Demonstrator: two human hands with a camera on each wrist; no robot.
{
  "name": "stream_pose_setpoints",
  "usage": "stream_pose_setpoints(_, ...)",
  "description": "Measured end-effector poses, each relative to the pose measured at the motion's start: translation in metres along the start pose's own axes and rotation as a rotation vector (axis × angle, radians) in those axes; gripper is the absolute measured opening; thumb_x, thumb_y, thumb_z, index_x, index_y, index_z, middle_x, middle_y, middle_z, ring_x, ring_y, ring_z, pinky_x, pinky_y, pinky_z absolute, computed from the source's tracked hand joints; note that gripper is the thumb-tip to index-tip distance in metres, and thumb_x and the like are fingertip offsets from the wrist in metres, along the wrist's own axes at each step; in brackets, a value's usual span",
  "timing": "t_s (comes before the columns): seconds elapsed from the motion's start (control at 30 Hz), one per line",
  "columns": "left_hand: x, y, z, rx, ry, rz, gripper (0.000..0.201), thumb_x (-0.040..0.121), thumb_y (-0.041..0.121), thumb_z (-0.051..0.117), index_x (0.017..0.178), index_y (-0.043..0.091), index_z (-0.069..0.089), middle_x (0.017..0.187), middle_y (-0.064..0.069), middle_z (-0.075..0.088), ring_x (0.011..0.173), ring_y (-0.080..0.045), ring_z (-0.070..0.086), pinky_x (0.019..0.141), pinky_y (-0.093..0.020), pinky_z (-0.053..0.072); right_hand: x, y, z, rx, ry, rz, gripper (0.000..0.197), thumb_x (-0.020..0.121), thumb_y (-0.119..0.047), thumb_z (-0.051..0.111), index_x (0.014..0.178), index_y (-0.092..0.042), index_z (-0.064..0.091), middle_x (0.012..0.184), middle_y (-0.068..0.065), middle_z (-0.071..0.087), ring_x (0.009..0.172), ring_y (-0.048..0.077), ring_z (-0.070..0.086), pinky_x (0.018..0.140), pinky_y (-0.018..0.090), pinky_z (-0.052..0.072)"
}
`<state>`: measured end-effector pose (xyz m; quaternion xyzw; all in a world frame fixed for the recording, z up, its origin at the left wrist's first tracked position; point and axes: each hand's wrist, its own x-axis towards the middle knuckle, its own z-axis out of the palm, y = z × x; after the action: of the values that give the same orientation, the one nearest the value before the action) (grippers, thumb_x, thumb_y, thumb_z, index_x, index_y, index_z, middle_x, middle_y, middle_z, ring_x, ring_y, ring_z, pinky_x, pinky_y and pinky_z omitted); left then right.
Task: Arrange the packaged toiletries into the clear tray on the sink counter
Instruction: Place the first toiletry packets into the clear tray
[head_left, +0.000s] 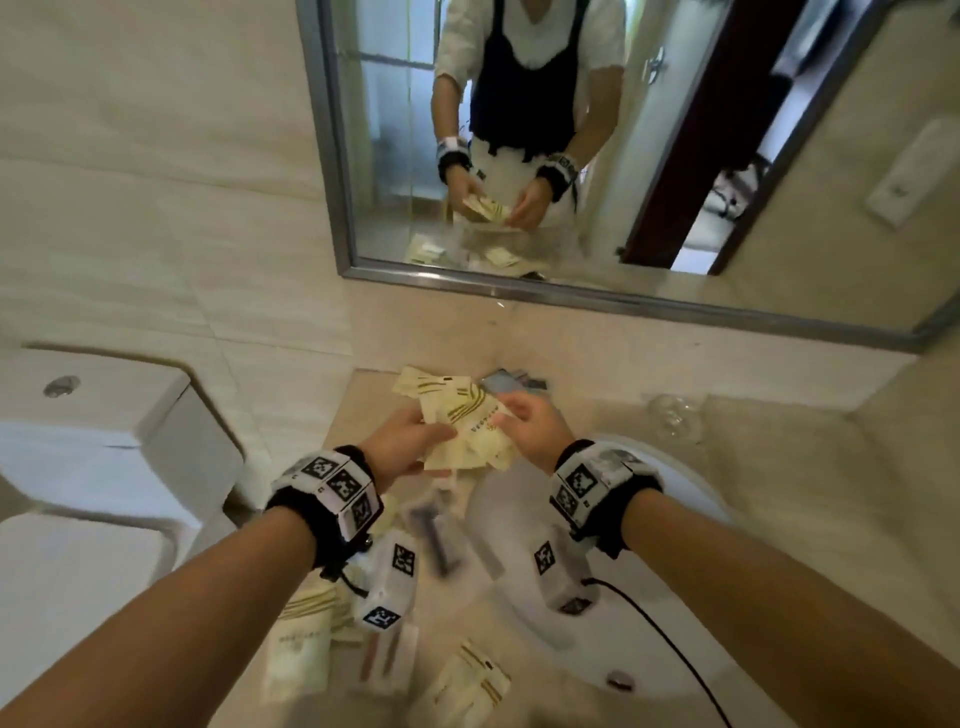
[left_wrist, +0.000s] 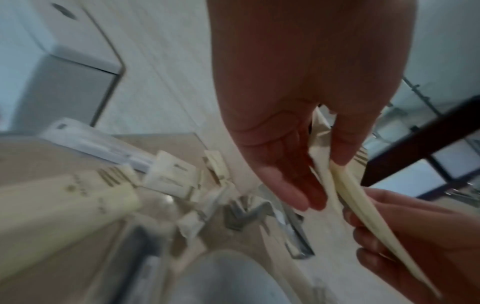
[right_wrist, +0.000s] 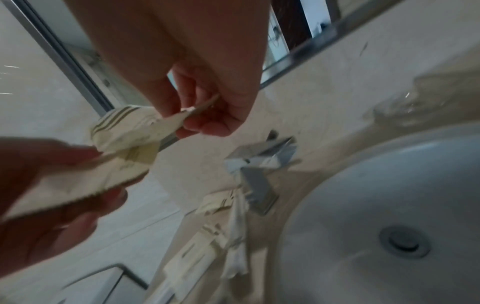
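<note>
Both hands, left hand (head_left: 410, 441) and right hand (head_left: 530, 423), pinch cream packets (head_left: 470, 434) between thumb and fingers above the worktop (head_left: 374, 395) (more packets lie below).

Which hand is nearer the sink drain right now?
Right. The right hand is above the basin's far rim, on the sink drain side; the left hand is farther off, over the counter left of the basin.

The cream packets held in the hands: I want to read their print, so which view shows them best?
The head view: the cream packets face the camera, fanned between the left hand and right hand, gold stripes and print visible. Both wrist views show them blurred and mostly edge-on.
</note>
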<state>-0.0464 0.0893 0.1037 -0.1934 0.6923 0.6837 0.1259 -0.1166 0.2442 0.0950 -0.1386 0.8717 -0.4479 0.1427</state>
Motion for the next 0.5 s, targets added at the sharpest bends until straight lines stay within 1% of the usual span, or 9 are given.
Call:
stream_pose_setpoints(0.03,0.002,0.009,0.015,0.006,-0.032,0.011,0.023,0.091,0.006,0.05,0.092,0.027,0.058,0.096,0.001,0.066,0.086,-0.016,0.064,0.075,-0.033,0.057,-0.004,0.006,-0.015,-0.016,0.055,0.021,0.028,0.09,-0.011,0.056,0.115,0.002,0.058,0.112,0.018,0.064,0.104,0.03,0.059,0.089,0.037,0.045)
stream_pose_setpoints(0.1,0.008,0.019,0.044,0.027,-0.096,0.019,0.017,0.089,0.011,0.053,0.095,0.025,0.062,0.103,-0.003,0.068,0.092,-0.022,0.066,0.082,-0.039,0.055,-0.014,0.022,-0.044,-0.03,0.136,0.051,0.026,0.088,-0.012,0.059,0.112,0.0,0.057,0.106,0.017,0.063,0.094,0.025,0.057,0.083,0.034,0.046)
stream_pose_setpoints(0.13,0.01,0.023,0.059,0.047,-0.127,0.028,0.014,0.089,0.016,0.055,0.097,0.024,0.063,0.104,-0.003,0.068,0.094,-0.024,0.066,0.081,-0.039,0.055,-0.019,0.032,-0.058,-0.025,0.158,0.059,0.023,0.087,-0.011,0.06,0.108,-0.002,0.057,0.101,0.016,0.062,0.09,0.023,0.055,0.081,0.034,0.047)
stream_pose_setpoints(0.2,0.015,0.026,0.093,0.118,-0.172,0.052,0.015,0.089,0.026,0.058,0.103,0.022,0.063,0.103,-0.001,0.069,0.094,-0.02,0.066,0.074,-0.032,0.057,-0.031,0.053,-0.086,0.018,0.167,0.073,0.014,0.085,-0.011,0.062,0.097,-0.01,0.056,0.091,0.011,0.059,0.084,0.021,0.055,0.075,0.033,0.048)
stream_pose_setpoints(0.23,0.019,0.028,0.113,0.16,-0.184,0.062,0.019,0.089,0.029,0.059,0.106,0.021,0.062,0.103,-0.001,0.068,0.093,-0.017,0.065,0.071,-0.028,0.057,-0.038,0.065,-0.102,0.039,0.166,0.078,0.013,0.084,-0.011,0.063,0.093,-0.012,0.053,0.087,0.008,0.059,0.079,0.02,0.056,0.07,0.031,0.049)
stream_pose_setpoints(0.3,0.028,0.029,0.144,0.183,-0.192,0.074,0.016,0.089,0.026,0.059,0.103,0.02,0.061,0.098,-0.003,0.068,0.087,-0.017,0.065,0.069,-0.029,0.056,-0.045,0.085,-0.126,0.061,0.146,0.099,0.012,0.085,-0.011,0.062,0.091,-0.013,0.052,0.08,0.002,0.058,0.07,0.015,0.056,0.06,0.021,0.048)
stream_pose_setpoints(0.33,0.034,0.03,0.166,0.181,-0.203,0.078,0.01,0.089,0.023,0.059,0.098,0.02,0.062,0.095,-0.003,0.067,0.083,-0.017,0.065,0.069,-0.03,0.055,-0.048,0.1,-0.144,0.068,0.156,0.109,0.01,0.086,-0.012,0.062,0.09,-0.013,0.052,0.079,0.001,0.058,0.071,0.014,0.056,0.06,0.02,0.047)
stream_pose_setpoints(0.4,0.048,0.034,0.205,0.186,-0.193,0.083,0.003,0.089,0.019,0.06,0.088,0.022,0.061,0.088,-0.002,0.067,0.076,-0.016,0.064,0.067,-0.029,0.055,-0.051,0.127,-0.174,0.062,0.188,0.115,0.006,0.088,-0.013,0.061,0.087,-0.013,0.054,0.08,0.002,0.058,0.078,0.018,0.055,0.067,0.025,0.046)
stream_pose_setpoints(0.5,0.069,0.038,0.266,0.185,-0.177,0.077,0.003,0.088,0.019,0.06,0.087,0.022,0.061,0.089,-0.003,0.067,0.074,-0.015,0.063,0.059,-0.023,0.056,-0.05,0.173,-0.222,0.034,0.245,0.152,0.009,0.09,-0.018,0.057,0.083,-0.013,0.056,0.082,0.004,0.058,0.08,0.019,0.052,0.073,0.03,0.043)
